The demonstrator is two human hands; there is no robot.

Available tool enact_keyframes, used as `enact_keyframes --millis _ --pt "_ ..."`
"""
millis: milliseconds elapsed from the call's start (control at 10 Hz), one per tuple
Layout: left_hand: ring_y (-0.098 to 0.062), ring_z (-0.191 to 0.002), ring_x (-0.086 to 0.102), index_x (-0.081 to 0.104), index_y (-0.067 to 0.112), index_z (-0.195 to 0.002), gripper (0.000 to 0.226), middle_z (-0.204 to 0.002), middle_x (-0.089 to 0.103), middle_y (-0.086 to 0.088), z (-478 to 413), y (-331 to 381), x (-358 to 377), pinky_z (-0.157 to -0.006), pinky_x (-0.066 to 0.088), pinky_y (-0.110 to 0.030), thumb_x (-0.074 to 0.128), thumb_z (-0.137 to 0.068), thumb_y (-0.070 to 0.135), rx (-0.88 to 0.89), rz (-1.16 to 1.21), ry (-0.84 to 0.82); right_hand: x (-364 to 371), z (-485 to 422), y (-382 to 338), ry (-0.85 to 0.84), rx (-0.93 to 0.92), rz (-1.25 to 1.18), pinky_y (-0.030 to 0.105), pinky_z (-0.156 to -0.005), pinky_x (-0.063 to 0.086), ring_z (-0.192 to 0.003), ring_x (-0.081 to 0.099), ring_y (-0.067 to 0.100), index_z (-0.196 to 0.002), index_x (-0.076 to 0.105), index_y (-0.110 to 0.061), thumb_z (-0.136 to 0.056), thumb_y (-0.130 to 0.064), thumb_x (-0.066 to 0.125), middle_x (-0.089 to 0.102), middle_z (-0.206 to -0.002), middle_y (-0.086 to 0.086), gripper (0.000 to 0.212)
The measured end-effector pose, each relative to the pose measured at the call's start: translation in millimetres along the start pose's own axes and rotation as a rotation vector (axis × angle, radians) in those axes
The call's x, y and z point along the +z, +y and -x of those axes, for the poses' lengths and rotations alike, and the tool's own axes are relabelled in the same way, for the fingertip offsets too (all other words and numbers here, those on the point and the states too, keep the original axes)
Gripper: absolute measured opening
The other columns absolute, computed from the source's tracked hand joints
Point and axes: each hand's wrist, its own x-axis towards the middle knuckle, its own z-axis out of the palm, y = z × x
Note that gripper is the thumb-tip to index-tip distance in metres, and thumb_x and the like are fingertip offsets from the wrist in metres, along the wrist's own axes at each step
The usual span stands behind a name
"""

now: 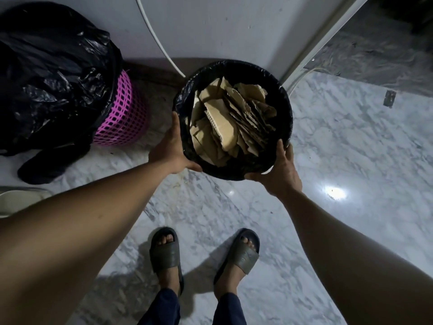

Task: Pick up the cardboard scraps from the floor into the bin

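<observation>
Left fingers (pixel 176 127): left hand (pixel 172 150) pressed flat to the near-left side of the bin (pixel 284 109), fingers running up its wall, thumb hooked under the near rim. Holding the bin.
Right fingers (pixel 282 148): right hand (pixel 280 171) cupped on the near-right side, fingertips over the rim, thumb along the lower edge. Also holding the bin.
Between the fingers: round bin with black liner, carried in both hands; whether its base is touching the floor (pixel 339 141) cannot be told.
Inside the bin: cardboard scraps (pixel 225 123), torn tan pieces, heaped and standing on edge, filling most of the opening.
Below the fingers: pale marble floor, two feet in dark sandals (pixel 165 250). No cardboard lying on any stretch of floor in view.
Left of the fingers: pink basket (pixel 124 118) draped with a black bag (pixel 54 73), well apart from the bin.
Beyond the fingers: wall (pixel 210 26) with a white cable (pixel 154 31), a door frame to the right.
Progress, as judged: picking up looks finished, or close to it; scraps are in the bin.
Left to do: check floor outside the view, set the bin down.
</observation>
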Motion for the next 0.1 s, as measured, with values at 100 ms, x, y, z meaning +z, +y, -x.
enact_keyframes --millis 100 --pt "-0.031 -0.141 0.037 -0.031 0.044 -0.145 0.157 -0.165 0.010 -0.001 7.5 3.7 1.5 -0.097 0.049 -0.049 0.093 -0.049 0.053 -0.047 -0.006 0.072 4.3 16.8 -1.2 0.068 -0.009 0.015 0.044 -0.075 0.058 -0.126 0.055 0.030 -0.157 0.002 -0.036 -0.067 -0.064 0.080 -0.005 -0.165 -0.008 0.123"
